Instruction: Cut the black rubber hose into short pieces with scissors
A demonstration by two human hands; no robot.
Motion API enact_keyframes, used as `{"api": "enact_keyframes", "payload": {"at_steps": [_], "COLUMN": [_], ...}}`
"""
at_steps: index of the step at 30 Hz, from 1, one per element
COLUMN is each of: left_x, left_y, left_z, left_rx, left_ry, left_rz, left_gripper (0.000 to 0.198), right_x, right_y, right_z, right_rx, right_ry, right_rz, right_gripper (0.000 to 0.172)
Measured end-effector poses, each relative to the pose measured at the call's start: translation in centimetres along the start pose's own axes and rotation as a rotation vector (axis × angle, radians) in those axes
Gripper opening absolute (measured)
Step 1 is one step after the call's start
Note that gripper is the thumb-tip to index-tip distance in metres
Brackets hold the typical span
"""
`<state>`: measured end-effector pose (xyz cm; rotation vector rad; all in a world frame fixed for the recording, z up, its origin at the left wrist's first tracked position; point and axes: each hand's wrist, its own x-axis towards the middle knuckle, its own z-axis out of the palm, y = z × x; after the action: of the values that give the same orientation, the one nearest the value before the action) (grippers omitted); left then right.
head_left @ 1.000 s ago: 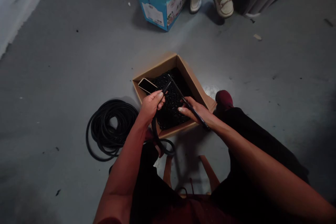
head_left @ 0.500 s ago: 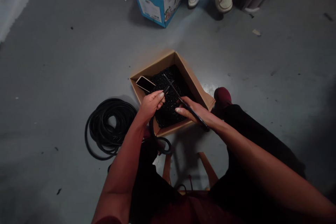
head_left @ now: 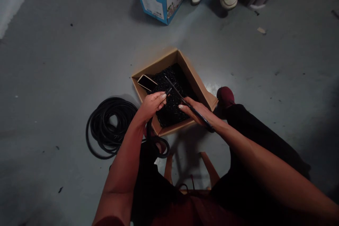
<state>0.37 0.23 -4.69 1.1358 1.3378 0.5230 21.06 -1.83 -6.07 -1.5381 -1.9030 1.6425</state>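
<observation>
Cardboard box (head_left: 162, 64), low-walled and open-topped, stands on the floor (head_left: 66, 77) in front of the seated person and serves as the reference for everything else. Next in size, a coil of black tubing (head_left: 102, 123) lies just beside the box, at its left. The coil is probably fairly heavy as a whole, yet the tubing looks rubbery: bendable, springy, a little slick, hardly fragile. A strand (head_left: 149, 130) loops between the box and the person's legs; a pinch close behind its free end should keep it from bending away.

A long dark bladed tool (head_left: 200, 115), perhaps scissors, slants over the box, tip above the contents, grip past the near wall. It looks rigid and is best held by the grip, clear of the blade.

The right hand (head_left: 195, 110) reaches in over the box's near right side and carries the tool, thumb spread apart from the fingers; their wrap is partly hidden. The left hand (head_left: 154, 102), above the box's near left part, is clamped on the tubing's ridged end (head_left: 168, 91). Smallest are the black bits (head_left: 173, 104) heaped inside the box, seemingly light and loose.
</observation>
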Motion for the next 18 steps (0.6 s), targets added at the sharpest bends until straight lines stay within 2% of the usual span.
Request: {"api": "enact_keyframes", "payload": {"at_steps": [5,18], "left_x": [0.3,0.5], "left_y": [-0.4,-1.3], "left_z": [-0.2,-0.5], "left_rx": [0.100,0.400], "left_ry": [0.030,0.017], "left_rz": [-0.013,-0.044], "left_gripper": [0.029,0.032], "right_x": [0.2,0.7], "right_y": [0.1,1.6], "right_z": [0.7,1.7], "right_rx": [-0.104,-0.195], "right_ry": [0.029,0.000], "right_rz": [0.069,0.061], "right_gripper": [0.025,0.029]}}
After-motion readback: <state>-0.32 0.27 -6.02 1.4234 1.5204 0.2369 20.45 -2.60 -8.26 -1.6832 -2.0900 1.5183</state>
